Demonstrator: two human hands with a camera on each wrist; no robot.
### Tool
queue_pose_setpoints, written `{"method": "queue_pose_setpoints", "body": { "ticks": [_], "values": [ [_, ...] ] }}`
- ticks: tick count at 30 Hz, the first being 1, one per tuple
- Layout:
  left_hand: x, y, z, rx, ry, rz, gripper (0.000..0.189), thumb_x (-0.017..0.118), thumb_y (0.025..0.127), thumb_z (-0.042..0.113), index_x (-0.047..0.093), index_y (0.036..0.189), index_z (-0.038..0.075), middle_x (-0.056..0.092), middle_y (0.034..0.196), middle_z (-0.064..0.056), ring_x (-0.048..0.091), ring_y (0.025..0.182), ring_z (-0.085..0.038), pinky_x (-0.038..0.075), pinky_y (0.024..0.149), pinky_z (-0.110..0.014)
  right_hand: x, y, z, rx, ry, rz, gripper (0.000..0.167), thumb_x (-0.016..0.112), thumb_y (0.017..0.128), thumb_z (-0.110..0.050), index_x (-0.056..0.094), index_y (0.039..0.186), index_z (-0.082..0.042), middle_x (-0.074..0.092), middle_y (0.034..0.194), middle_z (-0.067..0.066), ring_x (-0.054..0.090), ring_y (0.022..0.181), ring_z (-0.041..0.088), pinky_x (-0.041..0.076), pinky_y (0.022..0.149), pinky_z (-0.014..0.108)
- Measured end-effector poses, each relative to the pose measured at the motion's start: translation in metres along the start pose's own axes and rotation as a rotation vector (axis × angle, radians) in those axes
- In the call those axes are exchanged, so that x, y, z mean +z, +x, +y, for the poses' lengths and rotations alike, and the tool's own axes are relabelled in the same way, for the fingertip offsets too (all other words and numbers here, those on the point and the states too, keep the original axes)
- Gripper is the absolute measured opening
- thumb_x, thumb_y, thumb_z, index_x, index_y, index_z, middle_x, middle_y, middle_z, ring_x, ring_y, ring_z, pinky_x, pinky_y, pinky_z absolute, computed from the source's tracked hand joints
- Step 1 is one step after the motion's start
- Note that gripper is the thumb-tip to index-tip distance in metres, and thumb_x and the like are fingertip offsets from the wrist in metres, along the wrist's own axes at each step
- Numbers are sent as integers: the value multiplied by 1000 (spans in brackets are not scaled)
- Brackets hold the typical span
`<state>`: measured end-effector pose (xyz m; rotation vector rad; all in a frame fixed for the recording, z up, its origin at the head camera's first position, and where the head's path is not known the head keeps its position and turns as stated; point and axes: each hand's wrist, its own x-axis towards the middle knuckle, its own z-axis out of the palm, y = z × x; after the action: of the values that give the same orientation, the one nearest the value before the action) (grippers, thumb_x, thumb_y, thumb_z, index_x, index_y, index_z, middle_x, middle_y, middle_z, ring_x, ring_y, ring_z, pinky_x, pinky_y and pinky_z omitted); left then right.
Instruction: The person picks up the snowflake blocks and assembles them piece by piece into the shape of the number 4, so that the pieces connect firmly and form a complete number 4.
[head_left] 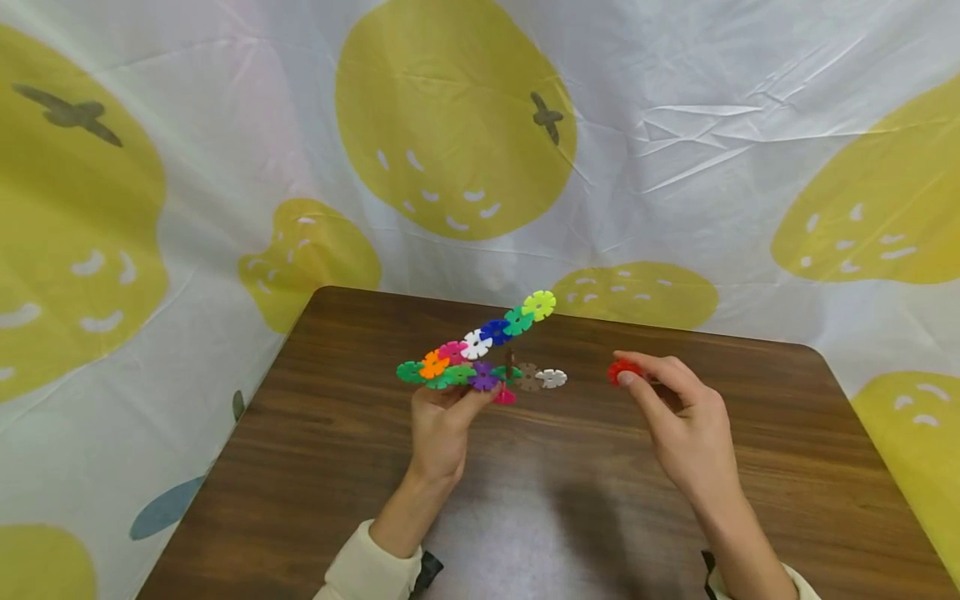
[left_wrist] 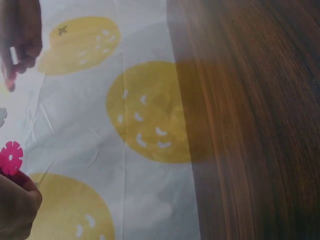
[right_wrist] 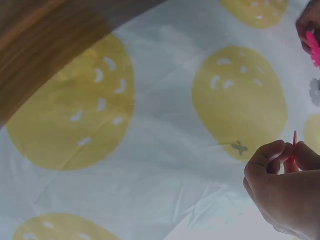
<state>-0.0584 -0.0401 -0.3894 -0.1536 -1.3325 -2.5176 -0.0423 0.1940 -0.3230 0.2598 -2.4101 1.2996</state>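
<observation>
My left hand (head_left: 438, 433) grips a linked chain of snowflake-shaped plastic discs from below, held up over the table. One row slants up to the right through an orange disc (head_left: 434, 364), a white disc (head_left: 476, 343) and a blue disc (head_left: 496, 332) to a yellow-green disc (head_left: 539, 305). A lower row runs past a purple disc (head_left: 484, 377) to a brown disc (head_left: 528, 377) and a white end disc (head_left: 554, 378). A pink disc (left_wrist: 11, 158) hangs underneath. To the right, apart from the chain, my right hand (head_left: 693, 425) pinches a loose red disc (head_left: 623, 371) between thumb and fingers.
Both hands are above a dark wood-grain table (head_left: 787, 467). Behind it and along its sides hangs a white cloth (head_left: 675, 200) printed with large yellow fruit. Cream sleeves (head_left: 371, 567) show at the wrists.
</observation>
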Motion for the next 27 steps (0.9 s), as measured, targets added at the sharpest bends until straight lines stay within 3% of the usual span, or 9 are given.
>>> {"method": "queue_pose_setpoints", "body": {
  "ticks": [11,17,21,27],
  "values": [
    [2,-1,-1,-8,-10,-5,37,70,81,-16,77,94,18,76,90,4,73,88,-13,61,85,-27,-4,3,-28,-41,93,-17,25,66,100,-7,76,120,-19,73,98,-6,70,88,7,53,74,12],
    [5,-4,-2,-24,-3,-8,40,70,82,-14,77,101,20,77,96,5,72,92,-12,60,87,-27,6,7,-43,-92,120,13,22,75,92,0,74,112,-9,69,93,-10,65,81,5,52,70,11],
    [7,-5,-3,-21,-1,-21,38,71,81,-13,77,97,20,76,94,5,72,91,-11,60,86,-26,16,10,-49,-147,144,-3,16,77,89,2,72,102,-7,71,91,-6,63,76,7,51,67,13],
    [8,-5,-4,-26,-8,-36,37,70,82,-14,77,94,20,75,92,6,70,88,-11,60,84,-26,28,16,-54,-234,167,-52,14,77,89,0,72,100,-7,73,90,2,64,73,12,52,64,15]
  ]
}}
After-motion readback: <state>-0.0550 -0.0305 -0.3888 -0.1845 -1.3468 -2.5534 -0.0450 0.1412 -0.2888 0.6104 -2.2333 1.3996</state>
